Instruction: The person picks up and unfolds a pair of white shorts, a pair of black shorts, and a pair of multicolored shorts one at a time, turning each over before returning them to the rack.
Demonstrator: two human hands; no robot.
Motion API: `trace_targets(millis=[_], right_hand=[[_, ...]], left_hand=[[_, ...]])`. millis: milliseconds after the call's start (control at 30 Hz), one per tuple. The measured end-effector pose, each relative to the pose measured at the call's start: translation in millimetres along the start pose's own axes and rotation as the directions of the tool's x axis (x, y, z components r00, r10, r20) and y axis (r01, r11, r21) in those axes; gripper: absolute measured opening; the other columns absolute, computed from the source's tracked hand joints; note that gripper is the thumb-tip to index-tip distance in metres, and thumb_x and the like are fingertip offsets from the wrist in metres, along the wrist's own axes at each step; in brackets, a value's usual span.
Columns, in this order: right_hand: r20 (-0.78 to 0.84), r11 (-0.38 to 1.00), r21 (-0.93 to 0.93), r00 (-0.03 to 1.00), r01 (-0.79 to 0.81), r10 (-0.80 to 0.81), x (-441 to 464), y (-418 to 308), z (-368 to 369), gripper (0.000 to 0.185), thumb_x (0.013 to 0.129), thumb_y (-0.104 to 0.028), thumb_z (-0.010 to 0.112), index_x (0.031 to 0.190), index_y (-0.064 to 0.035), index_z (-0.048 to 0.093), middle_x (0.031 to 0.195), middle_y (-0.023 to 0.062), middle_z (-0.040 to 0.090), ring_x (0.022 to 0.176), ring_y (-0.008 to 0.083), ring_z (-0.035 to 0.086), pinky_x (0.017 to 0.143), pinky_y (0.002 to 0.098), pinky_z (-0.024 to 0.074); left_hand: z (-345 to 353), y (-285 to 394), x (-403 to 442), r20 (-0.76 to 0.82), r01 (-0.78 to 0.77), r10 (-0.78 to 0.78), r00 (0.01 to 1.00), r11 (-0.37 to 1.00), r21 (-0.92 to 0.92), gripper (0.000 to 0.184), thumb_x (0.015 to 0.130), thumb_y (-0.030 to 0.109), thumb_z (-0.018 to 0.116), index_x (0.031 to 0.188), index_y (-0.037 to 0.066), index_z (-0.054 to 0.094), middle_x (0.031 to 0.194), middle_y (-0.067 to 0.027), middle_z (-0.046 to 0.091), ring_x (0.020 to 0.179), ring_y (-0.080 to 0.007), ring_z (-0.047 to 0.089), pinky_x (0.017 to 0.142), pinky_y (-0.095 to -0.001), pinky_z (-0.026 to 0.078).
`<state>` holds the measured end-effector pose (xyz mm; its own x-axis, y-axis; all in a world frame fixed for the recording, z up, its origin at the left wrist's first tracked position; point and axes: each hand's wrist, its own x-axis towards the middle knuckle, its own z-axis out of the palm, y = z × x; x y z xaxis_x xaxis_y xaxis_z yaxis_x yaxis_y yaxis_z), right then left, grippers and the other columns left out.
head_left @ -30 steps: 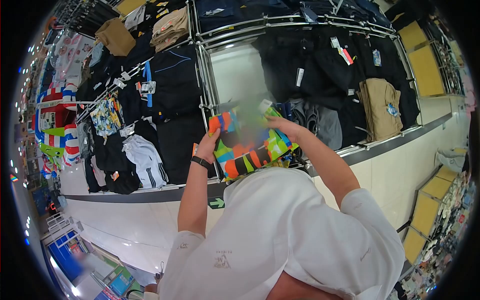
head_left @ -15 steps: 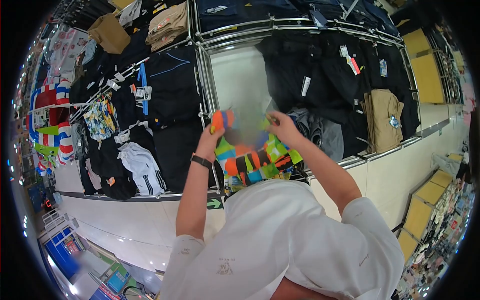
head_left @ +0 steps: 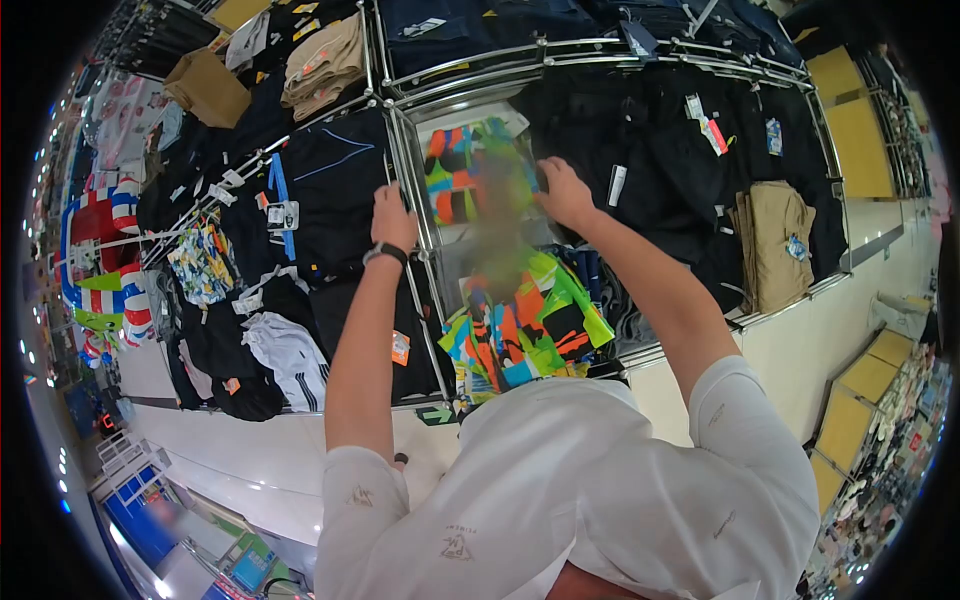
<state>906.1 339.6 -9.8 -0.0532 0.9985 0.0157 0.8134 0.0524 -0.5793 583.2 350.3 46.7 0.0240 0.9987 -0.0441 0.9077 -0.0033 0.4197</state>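
A brightly patterned folded garment (head_left: 462, 170) in orange, green and black lies at the far end of the middle rack compartment; a blur covers part of it. My right hand (head_left: 566, 194) is at its right edge, thumb and finger apart, beside black folded clothes (head_left: 655, 130). On the other side, my left hand (head_left: 394, 217) is over the metal rail (head_left: 418, 180), apart from the garment, its fingers loosely extended and holding nothing visible. Closer to my body sits a pile of similar colourful garments (head_left: 545, 315).
Black clothes (head_left: 345, 225) with tags fill the left compartment, with white striped shorts (head_left: 287, 352) at its front. Folded tan trousers (head_left: 777, 240) lie on the right. A cardboard box (head_left: 207, 88) stands at the back left. Metal rails divide the sections.
Both hands have moved away from my body. The colourful garment they held near me now lies flat at the compartment's far end, and my left hand has come off it.
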Motion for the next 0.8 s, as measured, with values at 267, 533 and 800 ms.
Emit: trace_targets(millis=[267, 533, 800], right_hand=[[0.178, 0.997, 0.077, 0.984, 0.018, -0.032, -89.1, -4.8, 8.9, 0.044, 0.078, -0.013, 0.066, 0.120, -0.0052, 0.057, 0.131, 0.0178, 0.052, 0.120, 0.0363, 0.050, 0.097, 0.0426, 0.0459], [0.152, 0.980, -0.030, 0.970, 0.196, -0.190, -175.7, -39.0, -37.4, 0.048, 0.072, -0.009, 0.071, 0.117, -0.0027, 0.056, 0.130, 0.0167, 0.051, 0.122, 0.0355, 0.049, 0.102, 0.0431, 0.0412], [0.175, 0.992, -0.114, 0.984, 0.054, -0.033, -220.6, -15.3, -62.3, 0.067, 0.069, -0.010, 0.075, 0.130, -0.0014, 0.047, 0.122, 0.0146, 0.055, 0.110, 0.0317, 0.054, 0.091, 0.0399, 0.0455]], left_hand=[[66.1, 12.2, -40.6, 0.262, -0.137, 0.143, 0.954, 0.990, -0.042, 0.052, 0.077, 0.007, 0.069, 0.126, 0.004, 0.052, 0.137, -0.0195, 0.044, 0.122, -0.0378, 0.049, 0.101, -0.0427, 0.043], [130.8, -10.2, -8.9, 0.645, -0.106, -0.052, 0.762, 0.973, 0.204, 0.069, 0.087, 0.031, 0.061, 0.146, 0.009, 0.034, 0.153, -0.0156, 0.028, 0.141, -0.0328, 0.029, 0.114, -0.0437, 0.031], [93.3, 0.5, -74.8, 0.173, -0.064, 0.122, 0.977, 0.948, -0.311, 0.040, 0.085, 0.023, 0.066, 0.116, -0.001, 0.058, 0.120, -0.0210, 0.056, 0.115, -0.0374, 0.052, 0.098, -0.0416, 0.042]])
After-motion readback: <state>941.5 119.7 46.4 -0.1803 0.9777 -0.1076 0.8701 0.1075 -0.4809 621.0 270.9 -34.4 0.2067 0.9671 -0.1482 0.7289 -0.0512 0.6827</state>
